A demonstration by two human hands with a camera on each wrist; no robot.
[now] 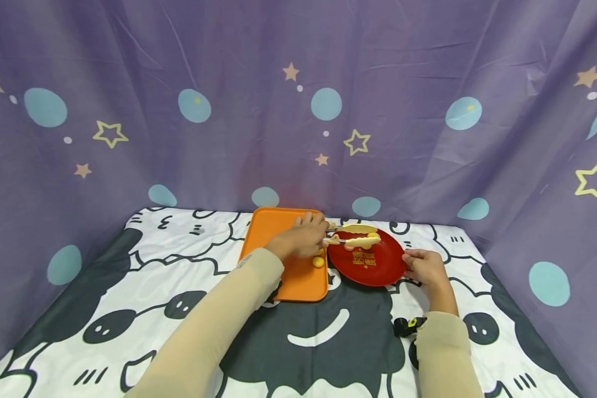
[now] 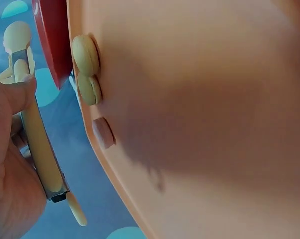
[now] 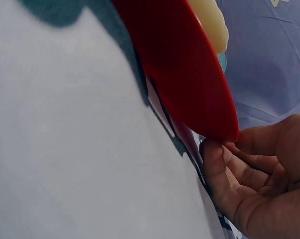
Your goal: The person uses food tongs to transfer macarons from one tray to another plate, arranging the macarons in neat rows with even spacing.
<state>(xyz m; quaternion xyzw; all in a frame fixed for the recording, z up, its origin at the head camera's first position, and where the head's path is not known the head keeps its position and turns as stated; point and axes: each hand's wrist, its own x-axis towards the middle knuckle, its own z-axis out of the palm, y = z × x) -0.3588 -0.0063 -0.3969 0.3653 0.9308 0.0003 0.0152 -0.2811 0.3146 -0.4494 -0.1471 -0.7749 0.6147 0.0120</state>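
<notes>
My left hand (image 1: 302, 236) grips a pair of tongs (image 1: 362, 242) with cream-yellow scalloped ends. It is above the right side of an orange tray (image 1: 298, 288), and the tong ends reach over a red plate (image 1: 389, 258) with gold lettering. Small yellow and pink pieces show by the tong ends; whether they are pinched is unclear. Pinched between thumb and fingers of my right hand (image 3: 269, 174) is the plate's right rim. Along the tray's edge, the left wrist view shows two yellow macarons (image 2: 85, 56) and a pinkish one (image 2: 103, 133).
A cloth with a black-and-white cartoon print (image 1: 313, 354) covers the table. Behind it hangs a purple curtain (image 1: 258, 121) with stars and blue spots. A small black and yellow object (image 1: 408, 326) is beside the right sleeve. The tray and plate lie side by side.
</notes>
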